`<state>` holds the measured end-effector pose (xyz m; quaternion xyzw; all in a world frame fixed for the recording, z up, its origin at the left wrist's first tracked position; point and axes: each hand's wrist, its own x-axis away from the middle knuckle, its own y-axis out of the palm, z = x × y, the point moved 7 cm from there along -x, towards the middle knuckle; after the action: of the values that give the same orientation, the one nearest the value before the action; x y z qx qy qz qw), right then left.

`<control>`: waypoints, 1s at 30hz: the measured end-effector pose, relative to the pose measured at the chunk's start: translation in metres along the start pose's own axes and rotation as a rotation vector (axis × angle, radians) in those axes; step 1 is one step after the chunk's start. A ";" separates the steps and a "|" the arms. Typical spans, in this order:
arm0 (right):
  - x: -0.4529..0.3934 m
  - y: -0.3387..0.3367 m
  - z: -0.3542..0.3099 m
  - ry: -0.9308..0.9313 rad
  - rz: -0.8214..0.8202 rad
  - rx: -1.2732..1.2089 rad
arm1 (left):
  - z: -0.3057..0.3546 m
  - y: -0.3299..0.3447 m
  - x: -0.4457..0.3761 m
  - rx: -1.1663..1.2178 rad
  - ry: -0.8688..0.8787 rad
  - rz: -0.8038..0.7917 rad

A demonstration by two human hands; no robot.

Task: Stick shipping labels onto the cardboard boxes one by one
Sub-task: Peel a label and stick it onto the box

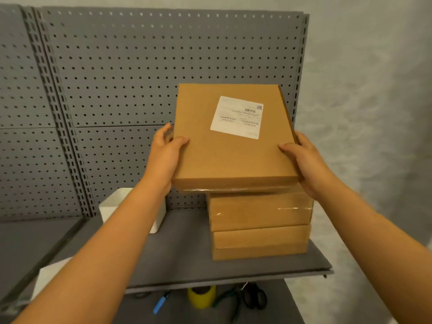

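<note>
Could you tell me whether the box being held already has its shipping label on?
On. A white label sits flat on the top face of the box, which the left hand and right hand grip by its sides.

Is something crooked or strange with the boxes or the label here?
The shipping label sits slightly rotated on the top box, its edges not parallel to the box edges. That box, held by the left hand and right hand, also overhangs the stack toward the left. No damage shows.
</note>
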<state>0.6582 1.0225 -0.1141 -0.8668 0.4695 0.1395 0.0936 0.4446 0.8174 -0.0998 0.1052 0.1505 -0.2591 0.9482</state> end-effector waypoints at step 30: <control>-0.052 -0.053 0.034 0.244 -0.064 0.014 | -0.032 0.068 -0.013 -0.221 -0.254 -0.019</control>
<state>0.6708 1.1020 -0.1275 -0.8913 0.4503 0.0268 0.0465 0.4625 0.8896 -0.1169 -0.0350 0.0579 -0.2611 0.9629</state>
